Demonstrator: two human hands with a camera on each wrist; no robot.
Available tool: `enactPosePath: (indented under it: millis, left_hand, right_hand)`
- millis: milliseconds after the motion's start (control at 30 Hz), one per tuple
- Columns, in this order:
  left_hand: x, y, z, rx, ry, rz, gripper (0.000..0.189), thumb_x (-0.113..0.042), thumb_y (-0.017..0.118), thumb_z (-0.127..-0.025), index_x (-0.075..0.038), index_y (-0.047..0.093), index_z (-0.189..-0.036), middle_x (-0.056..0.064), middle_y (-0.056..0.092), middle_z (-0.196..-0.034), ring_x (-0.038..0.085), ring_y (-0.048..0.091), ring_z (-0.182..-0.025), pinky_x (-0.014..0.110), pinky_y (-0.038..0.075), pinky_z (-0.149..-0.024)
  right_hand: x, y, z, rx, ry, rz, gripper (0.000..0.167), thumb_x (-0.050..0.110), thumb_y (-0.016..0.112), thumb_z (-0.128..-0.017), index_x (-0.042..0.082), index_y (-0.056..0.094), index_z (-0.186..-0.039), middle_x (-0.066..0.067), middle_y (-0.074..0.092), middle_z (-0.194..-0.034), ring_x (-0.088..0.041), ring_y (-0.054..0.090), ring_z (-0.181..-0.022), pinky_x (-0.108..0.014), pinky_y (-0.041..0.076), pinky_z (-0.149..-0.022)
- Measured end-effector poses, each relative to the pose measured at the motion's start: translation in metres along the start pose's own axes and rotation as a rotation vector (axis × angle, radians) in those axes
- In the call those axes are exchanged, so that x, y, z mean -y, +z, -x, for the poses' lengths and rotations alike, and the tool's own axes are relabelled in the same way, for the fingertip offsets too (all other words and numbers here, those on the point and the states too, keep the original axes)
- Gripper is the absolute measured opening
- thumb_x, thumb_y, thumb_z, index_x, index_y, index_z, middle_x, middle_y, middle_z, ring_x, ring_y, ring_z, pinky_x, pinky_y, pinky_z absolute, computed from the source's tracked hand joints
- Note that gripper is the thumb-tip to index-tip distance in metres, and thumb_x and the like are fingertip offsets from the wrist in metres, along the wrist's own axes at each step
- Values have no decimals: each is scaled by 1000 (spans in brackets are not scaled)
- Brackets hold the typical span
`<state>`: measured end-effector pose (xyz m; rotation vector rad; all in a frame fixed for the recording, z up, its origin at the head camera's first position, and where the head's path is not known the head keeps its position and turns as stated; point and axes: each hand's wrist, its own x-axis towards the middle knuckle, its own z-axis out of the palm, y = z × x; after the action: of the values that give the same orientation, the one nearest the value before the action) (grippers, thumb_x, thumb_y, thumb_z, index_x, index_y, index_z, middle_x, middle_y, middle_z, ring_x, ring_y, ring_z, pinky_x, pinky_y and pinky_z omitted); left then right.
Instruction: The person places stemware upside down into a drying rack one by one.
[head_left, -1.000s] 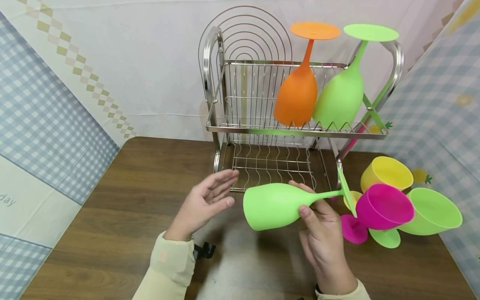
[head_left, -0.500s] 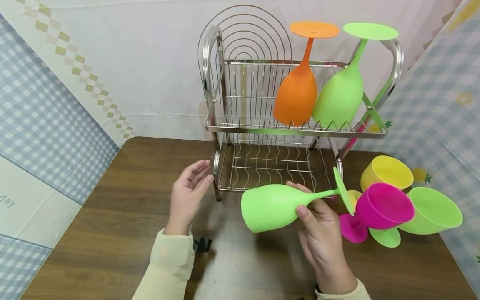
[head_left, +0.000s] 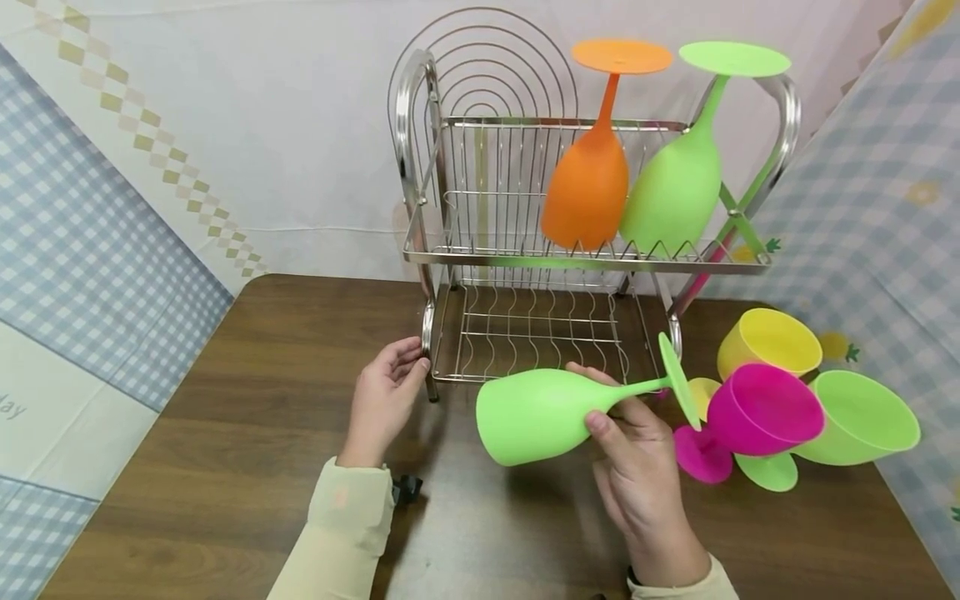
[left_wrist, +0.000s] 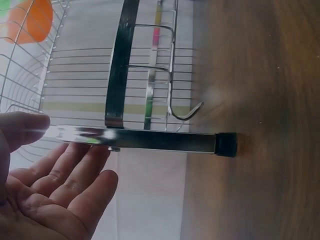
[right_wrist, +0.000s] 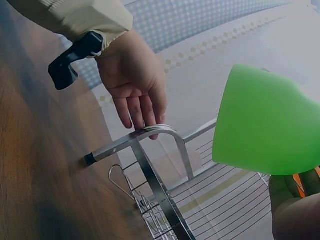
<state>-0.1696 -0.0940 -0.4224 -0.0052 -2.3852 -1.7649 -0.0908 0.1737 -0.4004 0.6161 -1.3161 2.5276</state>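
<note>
My right hand (head_left: 637, 467) holds a light green plastic goblet (head_left: 536, 417) on its side, thumb and fingers around the lower bowl near the stem. Its mouth points left and its foot points right. My left hand (head_left: 386, 400) pinches the front left leg of the metal dish rack (head_left: 588, 265). In the left wrist view the thumb (left_wrist: 25, 129) lies on one side of the leg and the fingers on the other. An orange goblet (head_left: 588, 187) and another green goblet (head_left: 675, 187) stand upside down on the rack's upper tier, at its right half.
Right of the rack, yellow (head_left: 776, 342), magenta (head_left: 765, 408) and green (head_left: 862, 421) goblets are grouped close together on the wooden table (head_left: 202, 467). The rack's lower wire tier (head_left: 536, 329) sits just above the tabletop. Cloth-covered walls enclose the back and sides.
My left hand has moved left, away from the green goblet's mouth, and taken hold of the rack's front left leg. The goblet in my right hand has shifted slightly left.
</note>
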Motion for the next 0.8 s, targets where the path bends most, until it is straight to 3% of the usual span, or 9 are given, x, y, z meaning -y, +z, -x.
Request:
enactPosePath:
  millis: [367, 800]
  left_hand:
    - [4, 3, -1, -3, -17, -101, 30, -7, 66, -96, 2, 64, -125, 18, 70, -117, 29, 70, -105, 37, 56, -93]
    - [4, 4, 0, -7, 5, -190, 23, -7, 66, -97, -1, 68, -118, 13, 73, -108, 27, 72, -99, 40, 58, -89]
  right_hand:
    - [0, 2, 3, -56, 77, 97, 40, -8, 56, -98, -3, 58, -137, -13, 63, -135, -28, 52, -133, -30, 48, -102]
    - [1, 2, 1, -63, 81, 116, 40, -8, 56, -97, -3, 57, -138, -12, 63, -135, -28, 51, -133, -30, 48, -103]
